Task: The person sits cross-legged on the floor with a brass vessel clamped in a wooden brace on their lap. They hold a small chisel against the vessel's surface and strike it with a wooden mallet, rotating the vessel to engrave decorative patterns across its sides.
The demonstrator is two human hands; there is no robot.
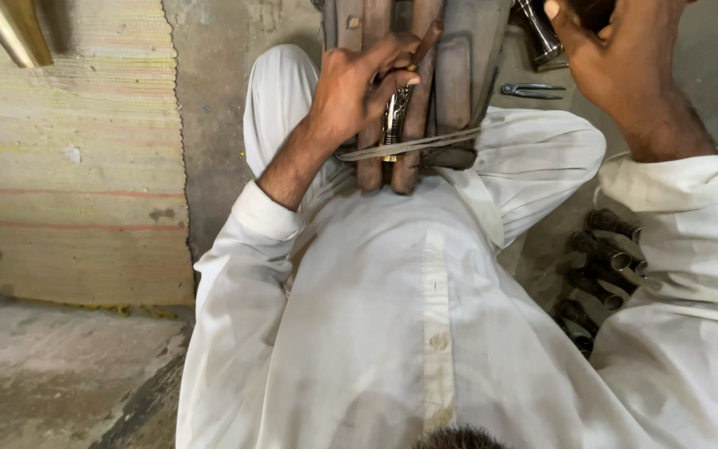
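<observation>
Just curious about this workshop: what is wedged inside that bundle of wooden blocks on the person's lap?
A small shiny metal piece sits between the wooden blocks, bound by a cord. The left hand covers its top.

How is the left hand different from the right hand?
The left hand sits low, gripping a shiny metal piece clamped between wooden bars; the right hand is raised at the frame's top, its grip partly cut off. Both are bare, with white sleeves.

Worn wooden slats [450, 75] clamp a glossy metal piece [393, 116]
</observation>
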